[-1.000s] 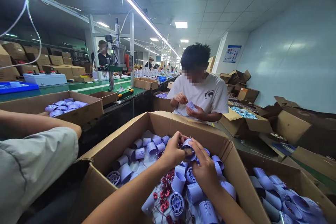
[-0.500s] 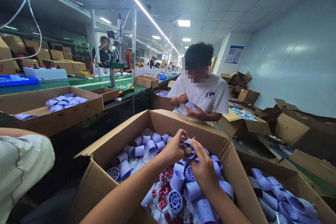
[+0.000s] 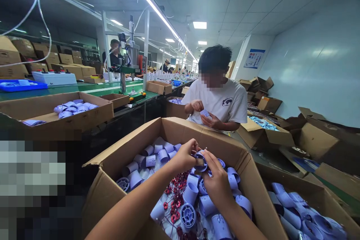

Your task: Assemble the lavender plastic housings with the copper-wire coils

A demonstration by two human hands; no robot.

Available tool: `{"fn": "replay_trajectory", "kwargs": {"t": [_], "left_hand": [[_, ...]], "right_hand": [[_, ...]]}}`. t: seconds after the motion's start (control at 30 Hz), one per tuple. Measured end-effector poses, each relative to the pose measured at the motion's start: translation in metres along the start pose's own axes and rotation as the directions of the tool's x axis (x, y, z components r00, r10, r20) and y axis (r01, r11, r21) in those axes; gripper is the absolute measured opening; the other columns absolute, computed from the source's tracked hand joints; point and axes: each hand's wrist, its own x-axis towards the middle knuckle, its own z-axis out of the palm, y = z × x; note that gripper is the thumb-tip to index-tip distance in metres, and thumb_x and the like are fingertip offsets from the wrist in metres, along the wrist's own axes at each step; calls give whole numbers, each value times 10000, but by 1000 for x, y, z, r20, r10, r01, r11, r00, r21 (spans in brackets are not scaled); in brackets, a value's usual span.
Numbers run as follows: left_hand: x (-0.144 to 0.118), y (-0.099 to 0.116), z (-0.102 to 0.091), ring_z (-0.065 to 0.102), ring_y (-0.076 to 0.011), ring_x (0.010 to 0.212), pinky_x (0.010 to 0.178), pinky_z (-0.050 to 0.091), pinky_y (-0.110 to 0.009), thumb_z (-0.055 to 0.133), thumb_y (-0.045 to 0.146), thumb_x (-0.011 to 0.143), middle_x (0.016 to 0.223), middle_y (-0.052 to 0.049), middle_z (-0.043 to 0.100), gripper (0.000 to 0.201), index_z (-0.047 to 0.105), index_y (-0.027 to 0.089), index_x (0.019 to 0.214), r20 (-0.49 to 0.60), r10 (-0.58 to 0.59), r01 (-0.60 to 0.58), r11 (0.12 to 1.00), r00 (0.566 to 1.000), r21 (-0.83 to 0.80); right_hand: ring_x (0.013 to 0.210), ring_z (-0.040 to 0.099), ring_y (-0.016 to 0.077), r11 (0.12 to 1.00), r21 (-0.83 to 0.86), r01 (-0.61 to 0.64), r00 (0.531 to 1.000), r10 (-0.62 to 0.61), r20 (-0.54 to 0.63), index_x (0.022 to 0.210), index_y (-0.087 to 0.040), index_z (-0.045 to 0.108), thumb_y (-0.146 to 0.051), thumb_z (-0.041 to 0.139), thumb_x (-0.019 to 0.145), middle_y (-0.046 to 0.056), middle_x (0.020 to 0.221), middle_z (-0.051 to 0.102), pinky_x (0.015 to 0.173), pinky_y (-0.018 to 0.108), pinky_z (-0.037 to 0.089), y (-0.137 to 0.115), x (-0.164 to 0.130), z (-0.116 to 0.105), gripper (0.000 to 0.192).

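Note:
Over the large open carton, both my hands meet at a short lilac plastic cylinder (image 3: 201, 154) whose open end faces me. My right hand (image 3: 217, 182) is closed round its right side, with fingers along the top. From the left, my left hand (image 3: 187, 156) pinches at the rim with bent fingers; its fingertips are partly hidden. A tan patch shows inside the cylinder, and I cannot tell what it is. Below lie several more lilac cylinders (image 3: 190, 193), a spoked round end (image 3: 188, 215) and red ring-shaped parts with dark wires (image 3: 174, 216).
The carton's cardboard wall (image 3: 108, 191) surrounds the parts. Another carton (image 3: 277, 172) with lilac pieces stands at right. Opposite, a co-worker in a white shirt (image 3: 219, 101) handles a lilac piece. At left are a green bench (image 3: 95, 88), a press machine (image 3: 132, 54) and a shallow box (image 3: 101, 110).
The view has shifted slightly, so the surroundings sit a little further right. My hands stay together at the lilac cylinder, which has tilted slightly.

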Motion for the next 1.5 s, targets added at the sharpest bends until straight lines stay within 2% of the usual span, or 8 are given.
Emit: {"fn": "replay_trajectory", "kwargs": {"t": [0.23, 0.37, 0.47, 0.63, 0.9, 1.1, 1.37, 1.5], "left_hand": [[-1, 11, -14, 482, -106, 658, 553, 360, -185, 579, 110, 531, 733, 44, 547, 296, 412, 198, 759, 186, -16, 2, 997, 982, 74], [-1, 11, -21, 480, -101, 634, 535, 352, -176, 598, 101, 540, 712, 57, 536, 296, 426, 198, 760, 160, -9, -32, 966, 987, 256], [-1, 8, -17, 519, -118, 664, 557, 376, -185, 603, 76, 538, 717, 58, 556, 313, 430, 205, 766, 83, 27, -52, 948, 996, 315], [0, 0, -2, 548, -141, 721, 588, 402, -204, 572, 85, 590, 733, 40, 598, 289, 439, 213, 813, -28, 38, -32, 982, 999, 185], [-4, 8, 9, 570, -154, 779, 646, 443, -241, 675, 255, 684, 889, -22, 623, 322, 470, 200, 926, 51, 29, -27, 998, 998, -49], [-7, 14, 13, 566, -173, 866, 678, 458, -252, 662, 185, 666, 998, -56, 597, 370, 437, 205, 958, 11, 1, 1, 993, 1000, -120], [-9, -1, 33, 442, -81, 605, 491, 319, -144, 533, 13, 567, 678, 68, 477, 361, 368, 221, 811, -256, -90, 40, 980, 962, -193], [-7, -3, 32, 449, -76, 581, 474, 336, -143, 534, 46, 573, 700, 66, 476, 331, 352, 223, 787, -238, -153, 74, 948, 959, -310]], "right_hand": [[1160, 582, 246, 999, -35, -9, 995, 12, 103, 1228, -257, 603, 6, 441, 721, 80, 1249, 617, 992, 434, 488, -12, 4, -6, 593], [1155, 586, 239, 999, -39, 17, 978, -8, 207, 1243, -257, 598, 38, 437, 687, 76, 1247, 622, 996, 414, 485, -12, 7, -6, 649], [1167, 578, 221, 1000, 18, 3, 977, -7, 213, 1230, -284, 606, 50, 421, 669, 48, 1261, 617, 1016, 411, 469, -5, 10, -5, 679], [1196, 560, 214, 979, 186, -83, 983, 49, 179, 1183, -255, 633, 32, 429, 639, 50, 1263, 621, 1039, 420, 444, 10, 15, -8, 648], [1220, 536, 227, 925, 346, -159, 981, 108, 162, 1186, -265, 606, -41, 549, 696, 51, 1280, 612, 1016, 419, 457, 21, 16, -16, 542], [1216, 540, 222, 915, 388, -107, 992, 71, 107, 1189, -272, 601, -25, 525, 686, 54, 1284, 607, 1005, 410, 463, 26, 14, -12, 565], [1190, 561, 220, 950, 303, -78, 996, 85, -8, 1197, -285, 610, -24, 470, 682, 47, 1284, 601, 1000, 401, 472, 8, 7, -1, 595], [1184, 565, 219, 965, 253, -67, 997, 72, -11, 1194, -290, 617, -16, 455, 671, 35, 1270, 612, 996, 399, 478, 3, 6, -1, 612]]}}
